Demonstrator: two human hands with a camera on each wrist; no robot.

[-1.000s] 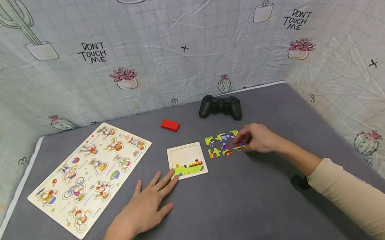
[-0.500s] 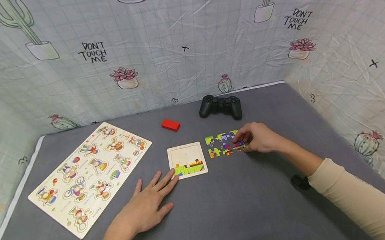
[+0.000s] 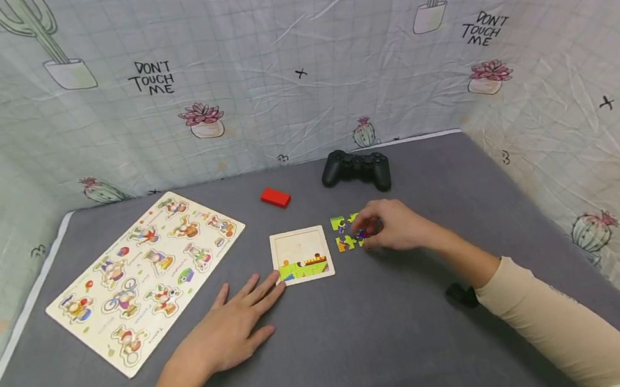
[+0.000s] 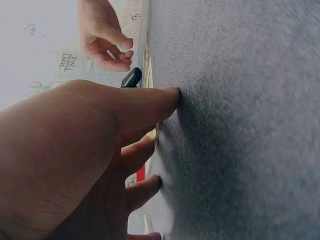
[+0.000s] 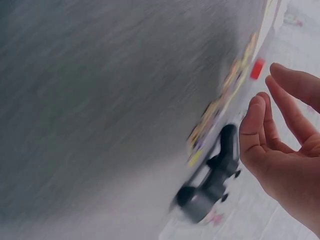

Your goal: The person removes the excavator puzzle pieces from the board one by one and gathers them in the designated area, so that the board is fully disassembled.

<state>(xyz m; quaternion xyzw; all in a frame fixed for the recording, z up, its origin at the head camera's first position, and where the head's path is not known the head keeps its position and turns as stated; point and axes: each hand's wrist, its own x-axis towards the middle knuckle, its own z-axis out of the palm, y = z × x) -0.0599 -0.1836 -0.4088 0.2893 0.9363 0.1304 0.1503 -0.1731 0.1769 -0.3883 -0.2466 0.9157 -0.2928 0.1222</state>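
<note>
My left hand (image 3: pixel 233 332) lies with its fingers spread on the grey table, fingertips touching the lower left corner of a small wooden puzzle tray (image 3: pixel 300 245). Green pieces with yellow and red details fill the tray's lower part; its upper part is bare wood. Right of the tray lie loose jigsaw pieces (image 3: pixel 343 234), green, blue and orange. My right hand (image 3: pixel 398 224) hovers over their right side and covers some of them in the head view. In the right wrist view, its fingers (image 5: pixel 252 120) are loosely bent above the table, with no piece visible between them.
A large wooden picture board (image 3: pixel 146 281) lies at the left. Behind the tray are a red block (image 3: pixel 276 197) and a black game controller (image 3: pixel 356 170). A printed cloth (image 3: pixel 292 47) hangs behind and beside the table.
My right hand has shifted left over the loose pieces, from their right edge. My left hand stays at the tray's corner. The head view has tilted slightly.
</note>
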